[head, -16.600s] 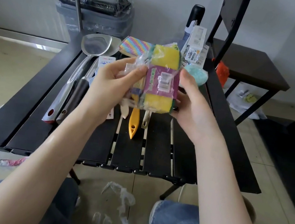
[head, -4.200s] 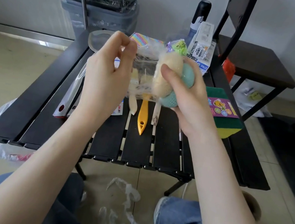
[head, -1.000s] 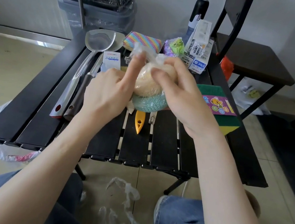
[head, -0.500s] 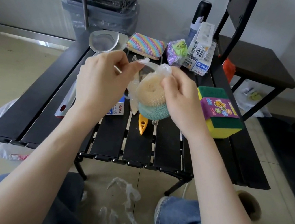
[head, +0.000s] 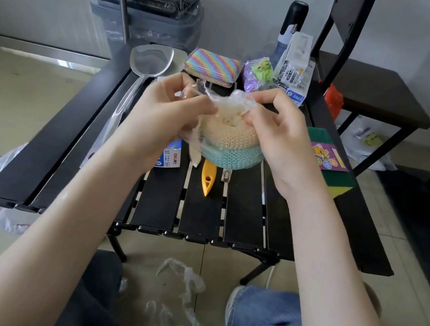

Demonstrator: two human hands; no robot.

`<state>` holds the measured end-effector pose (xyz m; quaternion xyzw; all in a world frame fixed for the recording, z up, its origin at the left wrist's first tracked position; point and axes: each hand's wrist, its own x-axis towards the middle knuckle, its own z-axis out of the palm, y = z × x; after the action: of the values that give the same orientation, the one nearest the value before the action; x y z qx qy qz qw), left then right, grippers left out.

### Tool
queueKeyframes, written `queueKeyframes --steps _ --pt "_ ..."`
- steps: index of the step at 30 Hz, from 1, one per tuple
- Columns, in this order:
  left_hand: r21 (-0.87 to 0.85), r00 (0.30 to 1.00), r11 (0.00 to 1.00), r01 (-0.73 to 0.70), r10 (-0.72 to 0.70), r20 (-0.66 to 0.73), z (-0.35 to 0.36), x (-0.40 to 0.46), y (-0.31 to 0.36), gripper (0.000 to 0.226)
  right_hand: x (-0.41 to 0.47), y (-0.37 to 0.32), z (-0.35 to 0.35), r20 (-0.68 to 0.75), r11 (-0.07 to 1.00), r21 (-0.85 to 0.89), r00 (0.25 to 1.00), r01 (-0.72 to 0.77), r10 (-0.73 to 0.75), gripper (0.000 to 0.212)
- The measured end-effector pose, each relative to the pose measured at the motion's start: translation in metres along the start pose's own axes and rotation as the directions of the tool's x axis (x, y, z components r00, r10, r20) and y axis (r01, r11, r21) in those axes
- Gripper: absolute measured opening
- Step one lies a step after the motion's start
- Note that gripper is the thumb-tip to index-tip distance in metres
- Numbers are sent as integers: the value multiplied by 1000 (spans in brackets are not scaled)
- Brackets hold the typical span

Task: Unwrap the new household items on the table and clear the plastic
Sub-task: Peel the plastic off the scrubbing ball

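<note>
Above the black slatted table (head: 198, 215), the left hand (head: 155, 124) and right hand (head: 280, 139) pinched the clear wrap (head: 228, 101) on a knitted scrubber (head: 231, 145). Torn plastic (head: 177, 304) lay on the tiled floor (head: 5, 94); a chair (head: 370, 90) stood right.

Soft, even daylight, wide-angle view

The floor (head: 24, 97) at left is brightest; the left hand (head: 159, 116) shows motion blur, and straight lines bow toward the frame's edges.
</note>
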<state>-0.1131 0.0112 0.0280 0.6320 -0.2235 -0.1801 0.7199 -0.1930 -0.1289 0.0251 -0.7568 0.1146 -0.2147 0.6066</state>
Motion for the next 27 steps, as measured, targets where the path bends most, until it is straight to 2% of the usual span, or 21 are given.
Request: queueKeyframes --steps 3,5,9,13,17,18,20,22,25,27 --pt "255 959 951 -176 224 -172 3 1 -8 38 0 1 0 51 1000 12 999 5 -5 11" --pt "294 942 933 -205 270 -198 4 0 -11 37 1 1 -3 83 1000 22 996 22 -24 11" --pt "220 961 964 -147 192 -197 7 -1 -9 28 2 0 -6 173 997 75 984 35 -47 9" --pt "75 987 997 -1 13 -162 6 1 -10 16 0 -3 -2 197 980 188 980 -59 22 18" --pt "-45 977 976 215 -215 5 6 3 -11 29 -1 -2 5 203 903 397 975 -165 89 13" --pt "-67 971 969 238 -235 46 7 3 -10 23 -2 -1 8 206 865 462 972 -197 111 14" --pt "-125 966 960 249 -237 108 9 3 -10 14 -4 -1 14 230 778 565 958 -274 170 25" --pt "-161 964 955 249 -228 139 11 3 -9 14 -6 -2 20 246 712 620 943 -331 225 43" --pt "-150 966 962 229 -206 155 11 1 -14 19 -7 -2 21 255 622 707 942 -336 219 37" --pt "-143 978 974 174 -154 144 14 -2 -15 18 -6 -1 22 216 603 736 951 -308 222 43"
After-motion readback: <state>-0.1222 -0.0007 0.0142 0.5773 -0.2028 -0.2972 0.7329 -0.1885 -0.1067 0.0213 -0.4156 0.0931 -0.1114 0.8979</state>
